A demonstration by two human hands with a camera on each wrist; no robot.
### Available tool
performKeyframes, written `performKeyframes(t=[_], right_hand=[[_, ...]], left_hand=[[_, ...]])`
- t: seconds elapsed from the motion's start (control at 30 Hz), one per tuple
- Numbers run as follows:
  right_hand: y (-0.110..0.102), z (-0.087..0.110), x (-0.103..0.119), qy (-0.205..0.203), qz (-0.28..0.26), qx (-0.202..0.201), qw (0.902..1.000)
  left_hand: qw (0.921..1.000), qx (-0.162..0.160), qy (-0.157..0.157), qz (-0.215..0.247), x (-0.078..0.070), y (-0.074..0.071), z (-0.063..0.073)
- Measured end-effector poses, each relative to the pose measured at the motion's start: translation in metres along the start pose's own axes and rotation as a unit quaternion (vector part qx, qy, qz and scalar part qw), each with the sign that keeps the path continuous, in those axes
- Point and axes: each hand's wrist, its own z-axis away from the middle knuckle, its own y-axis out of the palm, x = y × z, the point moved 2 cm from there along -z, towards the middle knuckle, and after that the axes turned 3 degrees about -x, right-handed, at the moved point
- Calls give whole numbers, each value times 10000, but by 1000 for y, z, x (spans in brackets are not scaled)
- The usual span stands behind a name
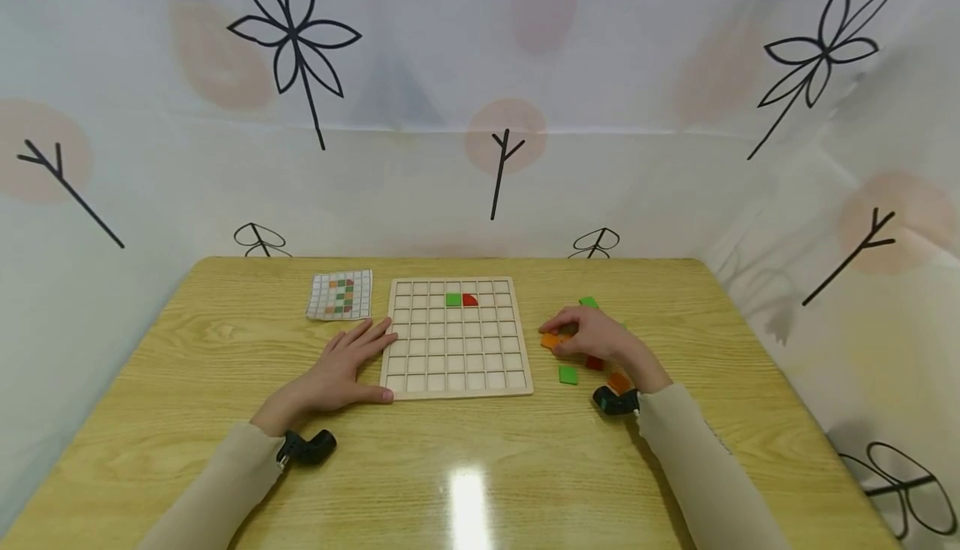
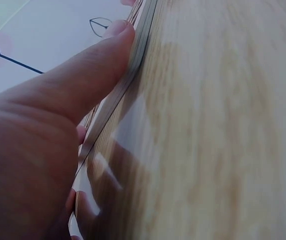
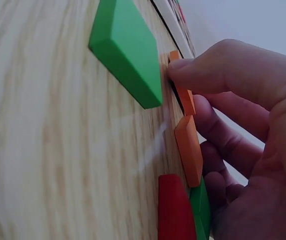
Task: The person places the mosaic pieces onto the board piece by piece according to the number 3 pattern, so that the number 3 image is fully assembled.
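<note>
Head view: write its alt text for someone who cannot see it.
A person's right hand pinches an orange tile among loose tiles right of a grid board, while the left hand rests on the board's left edge. The board holds a green tile beside a round-edged red piece; a patterned card lies left of the board on the table.

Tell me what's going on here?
A person's left hand rests against the left edge of a pale wooden grid board, while the right hand pinches a flat orange tile to the board's right. A green square tile and a red rounded tile sit side by side in the board. Loose coloured tiles lie around the right hand, and a white printed paper lies left of the board.
</note>
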Motion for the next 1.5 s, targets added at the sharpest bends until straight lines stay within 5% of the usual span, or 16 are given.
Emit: performKeyframes(t=[0.77, 1.5], right_hand=[[-2, 2, -2, 357, -146, -602, 9974], [10, -21, 17, -133, -126, -885, 9959]], left_hand=[[9998, -150, 96, -8, 2, 1, -1], [10000, -93, 22, 20, 1, 0, 0]])
